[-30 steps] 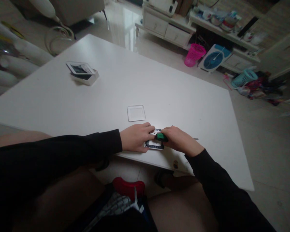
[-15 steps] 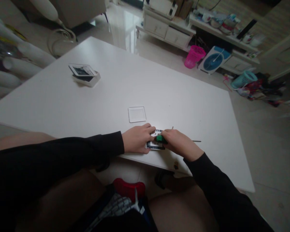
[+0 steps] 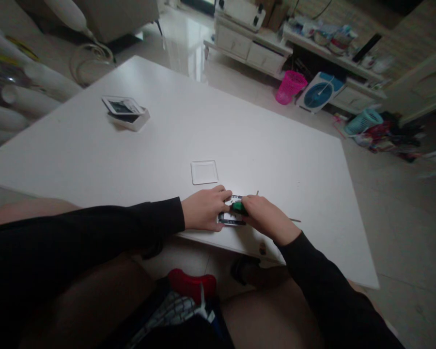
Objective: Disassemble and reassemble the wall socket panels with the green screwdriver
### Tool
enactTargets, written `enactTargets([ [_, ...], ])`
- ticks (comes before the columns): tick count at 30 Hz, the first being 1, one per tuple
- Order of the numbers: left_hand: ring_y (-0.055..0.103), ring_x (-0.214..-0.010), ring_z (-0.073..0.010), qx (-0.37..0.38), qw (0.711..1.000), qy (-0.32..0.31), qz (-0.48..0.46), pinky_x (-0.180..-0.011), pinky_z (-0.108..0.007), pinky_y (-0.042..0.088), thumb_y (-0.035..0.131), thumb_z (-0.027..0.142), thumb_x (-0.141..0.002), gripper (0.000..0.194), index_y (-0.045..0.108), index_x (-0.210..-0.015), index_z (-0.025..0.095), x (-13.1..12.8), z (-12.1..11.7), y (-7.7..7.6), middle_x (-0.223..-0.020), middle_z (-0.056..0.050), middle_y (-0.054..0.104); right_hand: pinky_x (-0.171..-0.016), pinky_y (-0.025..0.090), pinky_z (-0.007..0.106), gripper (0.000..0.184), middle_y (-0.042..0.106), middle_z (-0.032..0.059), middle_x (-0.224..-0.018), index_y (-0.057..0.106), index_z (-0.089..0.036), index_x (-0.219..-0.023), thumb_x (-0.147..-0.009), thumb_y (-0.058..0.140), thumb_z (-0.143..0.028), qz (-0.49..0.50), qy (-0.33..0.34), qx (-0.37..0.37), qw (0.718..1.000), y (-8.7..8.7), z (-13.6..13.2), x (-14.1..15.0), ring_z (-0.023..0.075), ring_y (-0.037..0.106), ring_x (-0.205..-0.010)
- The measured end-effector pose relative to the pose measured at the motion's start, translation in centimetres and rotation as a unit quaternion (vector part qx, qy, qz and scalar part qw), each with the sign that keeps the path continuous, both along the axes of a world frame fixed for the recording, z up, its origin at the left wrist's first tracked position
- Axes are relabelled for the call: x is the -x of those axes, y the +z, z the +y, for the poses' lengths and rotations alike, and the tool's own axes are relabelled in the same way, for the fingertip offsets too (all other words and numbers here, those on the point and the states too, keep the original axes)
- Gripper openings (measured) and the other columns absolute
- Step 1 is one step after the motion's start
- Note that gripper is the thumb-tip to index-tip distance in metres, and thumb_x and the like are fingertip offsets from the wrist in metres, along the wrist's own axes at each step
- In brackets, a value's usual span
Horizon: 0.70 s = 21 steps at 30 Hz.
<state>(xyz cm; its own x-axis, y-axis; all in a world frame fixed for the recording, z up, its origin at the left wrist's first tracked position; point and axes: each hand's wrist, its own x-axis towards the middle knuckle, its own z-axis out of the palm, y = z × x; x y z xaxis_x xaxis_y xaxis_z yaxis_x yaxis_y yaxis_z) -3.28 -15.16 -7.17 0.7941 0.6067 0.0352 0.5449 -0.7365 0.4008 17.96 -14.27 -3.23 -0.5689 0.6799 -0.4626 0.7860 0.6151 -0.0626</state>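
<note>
On the table's near edge lies a small flat device [image 3: 234, 218], white in the middle with dark strips along its edges. My left hand [image 3: 205, 208] is closed around its left side, fingers at the far edge and thumb at the near one. My right hand [image 3: 263, 213] grips a green-handled tool [image 3: 239, 208] over the device's face; the tool's tip is hidden. A thin rod [image 3: 295, 220] lies to the right of my right wrist, and another thin rod end [image 3: 257, 193] shows just beyond my fingers. Beyond my left hand rests a white rectangular frame [image 3: 204, 172].
An open white box [image 3: 134, 122] with a tilted panel [image 3: 121, 105] on it stands at the table's far left. A small brown item [image 3: 262, 248] lies at the near edge of the white table [image 3: 276, 145]. Across the floor are a pink basket [image 3: 290, 87] and a blue fan [image 3: 319, 93].
The whole view has shifted slightly, moving everything a little left. The green handle has turned slightly in my right hand. My left hand keeps its hold on the device.
</note>
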Motion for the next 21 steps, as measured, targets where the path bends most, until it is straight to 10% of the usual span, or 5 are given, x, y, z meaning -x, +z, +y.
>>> enactTargets([
  [21, 0.057, -0.106, -0.029, -0.005, 1.0, -0.006, 0.0, -0.077, -0.035, 0.051, 0.075, 0.03, -0.079, 0.02, 0.078, -0.095, 0.018, 0.1, 0.1, 0.2, -0.104, -0.012, 0.062, -0.071, 0.041, 0.031, 0.015, 0.077, 0.0171, -0.104, 0.072, -0.01, -0.104, -0.091, 0.066, -0.015, -0.005, 0.006, 0.01, 1.0, 0.1, 1.1, 0.6, 0.0249, 0.07, -0.092],
])
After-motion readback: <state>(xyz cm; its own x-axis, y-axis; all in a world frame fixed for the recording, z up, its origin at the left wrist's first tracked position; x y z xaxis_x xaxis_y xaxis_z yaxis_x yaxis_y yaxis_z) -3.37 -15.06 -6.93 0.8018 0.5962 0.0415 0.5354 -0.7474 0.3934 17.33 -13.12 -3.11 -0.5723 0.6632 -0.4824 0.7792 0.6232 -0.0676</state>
